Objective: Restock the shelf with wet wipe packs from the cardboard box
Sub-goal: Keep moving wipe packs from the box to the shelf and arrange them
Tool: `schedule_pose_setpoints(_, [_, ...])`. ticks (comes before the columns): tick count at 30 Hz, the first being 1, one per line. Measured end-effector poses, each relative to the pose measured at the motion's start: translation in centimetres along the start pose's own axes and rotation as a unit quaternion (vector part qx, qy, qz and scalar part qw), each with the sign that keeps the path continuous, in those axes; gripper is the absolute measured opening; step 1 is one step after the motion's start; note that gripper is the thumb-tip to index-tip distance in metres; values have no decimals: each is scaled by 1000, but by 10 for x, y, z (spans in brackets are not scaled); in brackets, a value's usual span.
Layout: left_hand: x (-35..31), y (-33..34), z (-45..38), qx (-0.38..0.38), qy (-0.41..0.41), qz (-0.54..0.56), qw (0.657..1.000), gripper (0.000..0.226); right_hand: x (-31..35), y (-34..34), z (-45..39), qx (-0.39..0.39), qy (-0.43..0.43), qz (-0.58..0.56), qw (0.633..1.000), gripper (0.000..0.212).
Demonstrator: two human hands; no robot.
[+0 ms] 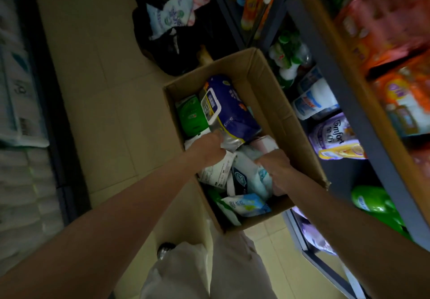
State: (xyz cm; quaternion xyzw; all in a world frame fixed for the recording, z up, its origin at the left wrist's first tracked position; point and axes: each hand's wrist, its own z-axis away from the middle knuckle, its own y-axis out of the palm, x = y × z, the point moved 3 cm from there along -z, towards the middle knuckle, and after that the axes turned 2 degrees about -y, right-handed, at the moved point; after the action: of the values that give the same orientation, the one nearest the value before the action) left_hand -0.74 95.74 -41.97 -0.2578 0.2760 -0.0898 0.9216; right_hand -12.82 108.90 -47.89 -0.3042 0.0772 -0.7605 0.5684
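An open cardboard box (274,103) stands on the tiled floor, full of wet wipe packs. A large dark blue pack (232,110) lies on top, with a green pack (190,117) to its left. My left hand (207,147) is closed on the silver end of the blue pack. My right hand (279,170) reaches into the box and grips a pale blue and white pack (246,175). More light blue packs (246,205) lie at the near end of the box. The shelf (344,89) rises on the right.
The right-hand shelf holds a purple softener pouch (330,135), white bottles (314,100), green bottles (377,203) and orange packs (400,98). A black bag with loose packs (172,26) lies beyond the box. White bundles (16,89) fill the left rack.
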Motion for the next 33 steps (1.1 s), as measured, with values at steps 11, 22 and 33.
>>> schedule_pose_setpoints(11, [-4,-112,130,-137,70,-25,988,39,176,-36,209,-11,-309,12,951,37])
schedule_pose_setpoints(22, [165,-304,483,-468,113,411,774,15,332,106,559,165,-624,-64,761,24])
schedule_pose_setpoints(33, [231,-316,774,-731,171,449,485,30,342,241,814,523,-657,-119,530,8])
